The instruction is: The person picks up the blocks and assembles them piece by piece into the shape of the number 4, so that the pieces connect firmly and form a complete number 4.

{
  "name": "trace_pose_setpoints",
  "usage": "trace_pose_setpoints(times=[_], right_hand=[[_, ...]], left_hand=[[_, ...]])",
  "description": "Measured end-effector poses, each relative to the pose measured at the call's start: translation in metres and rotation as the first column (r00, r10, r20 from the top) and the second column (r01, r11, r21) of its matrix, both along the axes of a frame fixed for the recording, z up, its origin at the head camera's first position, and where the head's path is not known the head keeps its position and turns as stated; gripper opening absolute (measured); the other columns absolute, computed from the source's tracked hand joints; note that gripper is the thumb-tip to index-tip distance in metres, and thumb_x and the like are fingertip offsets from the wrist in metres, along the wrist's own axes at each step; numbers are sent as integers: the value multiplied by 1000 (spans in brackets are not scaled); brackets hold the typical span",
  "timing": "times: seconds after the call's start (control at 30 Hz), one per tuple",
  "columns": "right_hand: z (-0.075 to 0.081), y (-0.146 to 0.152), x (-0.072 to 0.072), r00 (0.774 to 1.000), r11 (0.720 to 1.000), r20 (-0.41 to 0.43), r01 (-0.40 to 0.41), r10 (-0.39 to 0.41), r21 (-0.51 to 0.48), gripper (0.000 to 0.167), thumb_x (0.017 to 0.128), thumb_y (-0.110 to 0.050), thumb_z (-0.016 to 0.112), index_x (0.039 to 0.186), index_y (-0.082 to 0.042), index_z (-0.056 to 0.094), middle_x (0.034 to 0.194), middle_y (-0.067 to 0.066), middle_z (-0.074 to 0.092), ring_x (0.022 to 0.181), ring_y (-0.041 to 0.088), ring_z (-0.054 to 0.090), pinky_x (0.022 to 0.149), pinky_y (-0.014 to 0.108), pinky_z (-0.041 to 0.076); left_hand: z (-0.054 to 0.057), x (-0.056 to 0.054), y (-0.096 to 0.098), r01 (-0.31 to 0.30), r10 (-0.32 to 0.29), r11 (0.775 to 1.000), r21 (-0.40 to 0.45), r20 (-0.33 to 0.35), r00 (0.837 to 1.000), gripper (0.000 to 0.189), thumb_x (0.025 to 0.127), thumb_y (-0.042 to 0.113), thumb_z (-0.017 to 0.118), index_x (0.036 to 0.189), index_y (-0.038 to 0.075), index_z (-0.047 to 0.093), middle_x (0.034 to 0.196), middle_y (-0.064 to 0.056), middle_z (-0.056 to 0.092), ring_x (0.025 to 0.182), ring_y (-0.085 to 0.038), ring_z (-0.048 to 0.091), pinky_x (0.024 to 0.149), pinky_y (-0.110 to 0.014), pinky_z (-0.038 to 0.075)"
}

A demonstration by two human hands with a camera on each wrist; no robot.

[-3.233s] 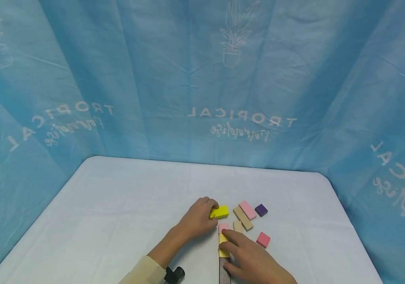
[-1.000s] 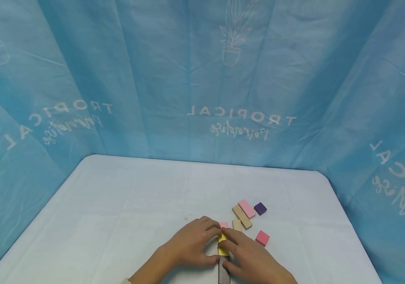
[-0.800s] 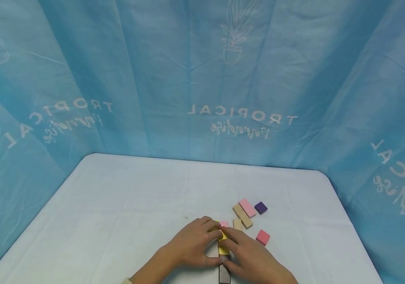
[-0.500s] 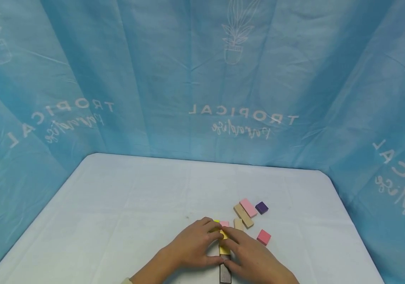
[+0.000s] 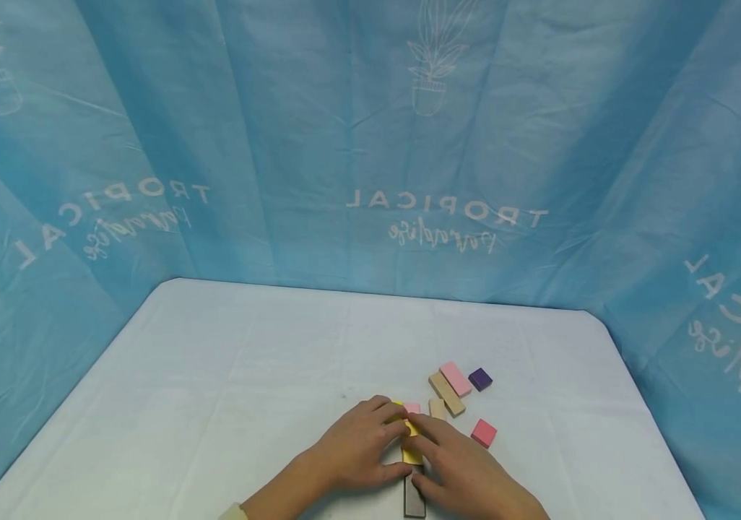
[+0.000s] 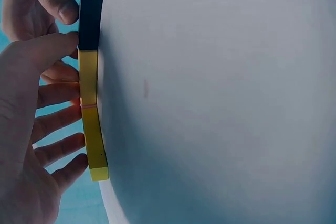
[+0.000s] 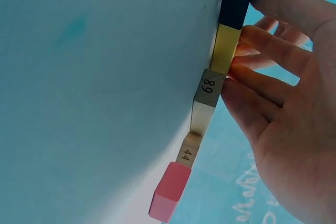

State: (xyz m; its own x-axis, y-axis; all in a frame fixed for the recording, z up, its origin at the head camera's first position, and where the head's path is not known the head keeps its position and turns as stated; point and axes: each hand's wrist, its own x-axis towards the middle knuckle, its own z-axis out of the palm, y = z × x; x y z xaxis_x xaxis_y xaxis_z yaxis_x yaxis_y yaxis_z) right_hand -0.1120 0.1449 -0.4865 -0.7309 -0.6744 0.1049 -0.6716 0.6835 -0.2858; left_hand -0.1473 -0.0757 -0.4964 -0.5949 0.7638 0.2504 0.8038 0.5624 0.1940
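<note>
A line of small wooden blocks runs away from me in the head view: a dark block [image 5: 414,502] nearest, then a yellow block [image 5: 412,456], then a pink block [image 5: 412,408]. A brighter yellow block [image 6: 95,140] lies along the line's left side, mostly hidden in the head view. My left hand [image 5: 359,444] rests against this side, fingers spread and fairly straight, fingertips at the yellow blocks and thumb at the dark one. From the right, my right hand [image 5: 464,466] touches the line; its fingertips meet the yellow block and its thumb the dark block.
Right of the line lie a short tan block [image 5: 438,409], a longer tan block [image 5: 447,394], a light pink block [image 5: 456,379], a purple block [image 5: 480,379] and a red-pink block [image 5: 484,433]. Blue curtains [image 5: 318,144] surround the white table [image 5: 266,347].
My left hand, which pinched the bright yellow block beyond the line, has come nearer, and that block now lies along the line's left side. My right hand has barely moved.
</note>
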Motion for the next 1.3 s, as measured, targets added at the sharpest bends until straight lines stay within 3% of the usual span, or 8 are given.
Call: trace_pose_setpoints(times=[0.3,0.7,1.0,1.17,1.3], right_hand=[[1,-1,1,1000,1000,2,2,-2,7,49,94,-50,54,135,-22,55,148,1,38,127,18,43,94,41,46],[-4,0,-1,999,1000,-39,-8,8,-7,49,93,-49,56,135,-23,55,148,0,38,127,17,44,94,39,46],[1,4,-1,1000,999,-3,20,-20,-32,50,93,-52,55,134,-23,56,147,0,40,128,18,43,91,41,48],[8,11,-8,995,992,-17,101,-102,-73,37,91,-41,64,121,-20,64,138,0,49,125,17,47,93,40,47],[16,20,-21,975,972,-83,196,-208,-126,29,86,-31,72,112,-18,67,120,-6,58,112,11,54,90,36,48]], left_hand=[[-2,1,2,-20,20,1000,3,-8,1000,48,86,67,53,102,23,65,121,6,54,111,-11,45,91,-34,45],[-1,3,3,-34,34,999,-3,-16,999,47,85,65,55,102,23,65,121,6,54,113,-12,46,90,-34,45],[-1,4,5,-30,30,1000,4,-26,999,51,87,68,48,103,23,65,121,6,54,113,-12,46,92,-33,44],[-2,3,4,-31,31,1000,-5,-34,999,50,88,66,49,104,22,66,122,4,55,113,-13,46,90,-34,46],[-3,3,4,-33,33,999,-12,-28,999,47,87,66,51,103,23,65,120,4,54,113,-13,46,90,-34,45]])
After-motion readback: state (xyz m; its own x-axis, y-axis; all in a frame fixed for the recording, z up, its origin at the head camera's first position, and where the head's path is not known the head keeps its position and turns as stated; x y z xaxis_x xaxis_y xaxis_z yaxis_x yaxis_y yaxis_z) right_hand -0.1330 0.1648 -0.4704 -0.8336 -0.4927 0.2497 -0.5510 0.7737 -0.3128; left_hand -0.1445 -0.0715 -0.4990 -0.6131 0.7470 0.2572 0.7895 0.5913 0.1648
